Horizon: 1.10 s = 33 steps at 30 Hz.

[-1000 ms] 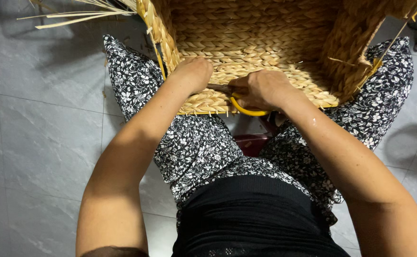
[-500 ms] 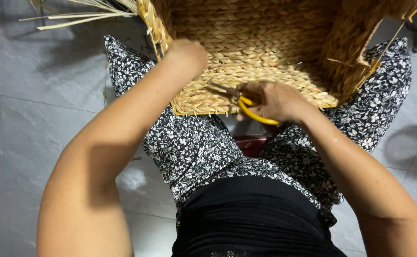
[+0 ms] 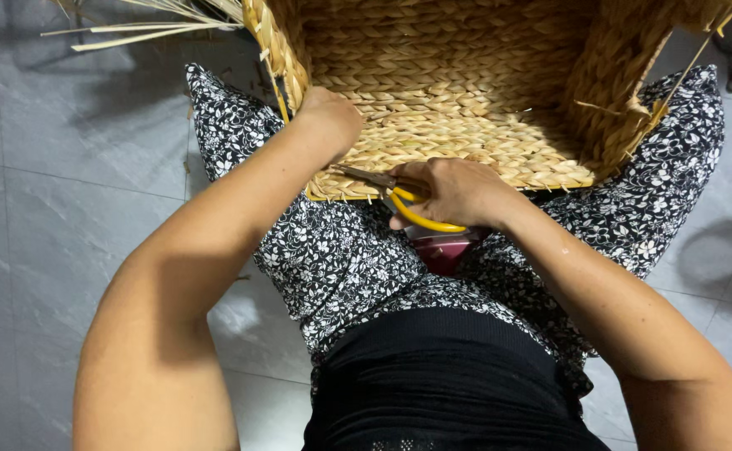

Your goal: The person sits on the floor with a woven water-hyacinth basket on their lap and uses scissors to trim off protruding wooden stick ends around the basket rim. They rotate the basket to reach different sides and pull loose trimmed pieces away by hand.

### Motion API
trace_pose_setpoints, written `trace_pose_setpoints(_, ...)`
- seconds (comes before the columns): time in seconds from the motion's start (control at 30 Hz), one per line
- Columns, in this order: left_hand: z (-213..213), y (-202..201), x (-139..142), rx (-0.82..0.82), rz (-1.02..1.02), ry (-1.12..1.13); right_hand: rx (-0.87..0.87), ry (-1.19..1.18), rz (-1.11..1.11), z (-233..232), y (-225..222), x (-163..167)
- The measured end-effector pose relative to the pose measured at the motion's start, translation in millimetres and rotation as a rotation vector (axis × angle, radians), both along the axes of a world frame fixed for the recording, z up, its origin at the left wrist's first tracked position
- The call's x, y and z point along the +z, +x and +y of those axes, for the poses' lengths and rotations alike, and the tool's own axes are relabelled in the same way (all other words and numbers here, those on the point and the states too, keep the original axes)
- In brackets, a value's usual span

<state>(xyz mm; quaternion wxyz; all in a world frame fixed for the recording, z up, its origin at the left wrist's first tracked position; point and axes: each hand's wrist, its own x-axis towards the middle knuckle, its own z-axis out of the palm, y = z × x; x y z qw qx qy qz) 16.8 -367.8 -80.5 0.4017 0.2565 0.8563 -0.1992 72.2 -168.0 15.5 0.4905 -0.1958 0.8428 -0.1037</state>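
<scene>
Woven basket [image 3: 466, 75] steadied by your left hand [image 3: 332, 117] closed on its nine-o'clock rim, keep your right hand [image 3: 458, 192] clenched around the scissors [image 3: 399, 196], blades low, snipping flush.

The lap [image 3: 332, 259], in black-and-white floral cloth, carries the woven basket [image 3: 466, 92], which rests across both thighs with its near rim over the knees. Below, the floor [image 3: 48, 234] is grey tile with visible joints. Loose pale straw stalks [image 3: 149, 29] lie on the tiles beside the basket's far left corner. A dark red object [image 3: 443, 253] shows between the thighs; its kind cannot be told.
</scene>
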Motion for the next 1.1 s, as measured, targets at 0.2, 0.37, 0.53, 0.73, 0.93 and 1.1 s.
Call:
trace_pose_setpoints(0.2,-7,-4,12,0.093,-0.02,0.084,-0.013,-0.129,0.065,-14,-1,-5)
trace_pose_setpoints(0.37,-10,-3,19,0.082,-0.02,0.115,-0.019,-0.095,0.068,-25,-2,-1)
trace_pose_setpoints(0.53,-13,-2,19,0.08,-0.009,0.13,-0.033,-0.123,0.094,-21,-1,-6)
trace_pose_setpoints(0.73,-15,-1,18,0.091,0.005,0.15,-0.032,-0.191,0.137,-20,0,-16)
trace_pose_setpoints(0.93,-13,-2,21,0.066,0.002,0.126,-0.017,-0.059,0.114,-28,2,-9)
trace_pose_setpoints(1.1,-13,0,22,0.1,-0.016,0.131,-0.026,-0.079,0.111,-29,5,-4)
